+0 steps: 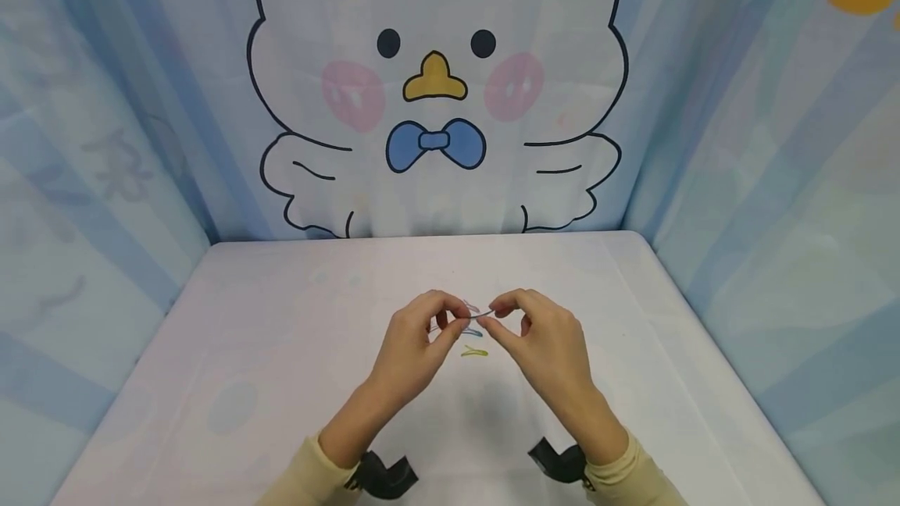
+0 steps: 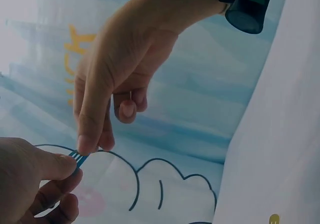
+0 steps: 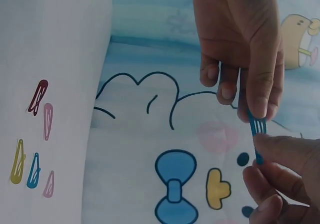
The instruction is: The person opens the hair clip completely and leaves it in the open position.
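My left hand (image 1: 419,332) and right hand (image 1: 546,343) meet above the table, holding one blue snap hair clip (image 3: 258,127) between them. Thumb and fingers of the left hand pinch one end, while those of the right pinch the other. The blue snap hair clip (image 2: 78,159) has narrow slots along its length and appears edge-on from the head. On the table beneath lie a yellow-green clip (image 3: 18,162), another blue clip (image 3: 33,171), a dark red clip (image 3: 37,97) and two pink clips, one (image 3: 47,121) nearer the dark red one.
The white table (image 1: 281,381) is bounded by a back curtain (image 1: 436,201) with a cartoon duck and by blue-striped side curtains, one on the left (image 1: 91,217). Each wrist carries a black camera mount, such as the left one (image 1: 385,477).
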Demonstrator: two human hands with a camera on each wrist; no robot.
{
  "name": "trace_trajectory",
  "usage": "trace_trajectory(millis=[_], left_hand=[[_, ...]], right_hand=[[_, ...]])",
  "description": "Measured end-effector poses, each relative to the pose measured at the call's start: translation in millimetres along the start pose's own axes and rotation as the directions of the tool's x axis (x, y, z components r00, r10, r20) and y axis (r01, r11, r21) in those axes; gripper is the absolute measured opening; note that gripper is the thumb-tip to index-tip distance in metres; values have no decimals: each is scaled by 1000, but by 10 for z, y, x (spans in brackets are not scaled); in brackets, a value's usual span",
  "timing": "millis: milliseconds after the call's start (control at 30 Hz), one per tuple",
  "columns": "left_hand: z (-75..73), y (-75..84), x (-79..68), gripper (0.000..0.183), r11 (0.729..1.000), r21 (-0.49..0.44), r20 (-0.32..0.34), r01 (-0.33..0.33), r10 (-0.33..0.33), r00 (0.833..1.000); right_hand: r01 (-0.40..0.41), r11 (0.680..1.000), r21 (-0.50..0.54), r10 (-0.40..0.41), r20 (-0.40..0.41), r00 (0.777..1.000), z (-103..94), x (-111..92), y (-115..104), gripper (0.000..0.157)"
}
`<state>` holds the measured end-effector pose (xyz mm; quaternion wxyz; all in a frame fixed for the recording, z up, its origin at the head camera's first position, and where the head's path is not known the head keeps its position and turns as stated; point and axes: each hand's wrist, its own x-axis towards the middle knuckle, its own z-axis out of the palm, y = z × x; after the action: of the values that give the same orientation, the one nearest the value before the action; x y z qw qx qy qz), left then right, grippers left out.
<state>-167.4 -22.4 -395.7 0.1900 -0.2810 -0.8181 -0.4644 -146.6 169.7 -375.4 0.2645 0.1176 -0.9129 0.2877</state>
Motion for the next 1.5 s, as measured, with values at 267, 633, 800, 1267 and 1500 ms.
trace_trajectory(millis=[267, 633, 800, 1267, 1500], left_hand=[[-69, 36, -2, 11, 1000, 5, -64, -8, 8, 998], [-66, 33, -22, 15, 999, -28, -143, -20, 15, 990], [-48, 28, -21, 16, 993, -98, -184, -59, 40, 982], [-61, -14, 23, 14, 990, -84, -188, -111, 94, 978], [-54, -202, 83, 11, 998, 34, -184, -50, 55, 981]], right_hand=[[28, 999, 40, -26, -43, 999, -3, -1, -35, 16], [117, 987, 111, -101, -141, 985, 48, -38, -66, 17], [242, 956, 167, -193, -265, 945, 114, -54, -67, 20], [326, 931, 165, -267, -300, 916, 141, -47, -45, 19], [279, 949, 146, -225, -306, 925, 98, -36, -17, 22]])
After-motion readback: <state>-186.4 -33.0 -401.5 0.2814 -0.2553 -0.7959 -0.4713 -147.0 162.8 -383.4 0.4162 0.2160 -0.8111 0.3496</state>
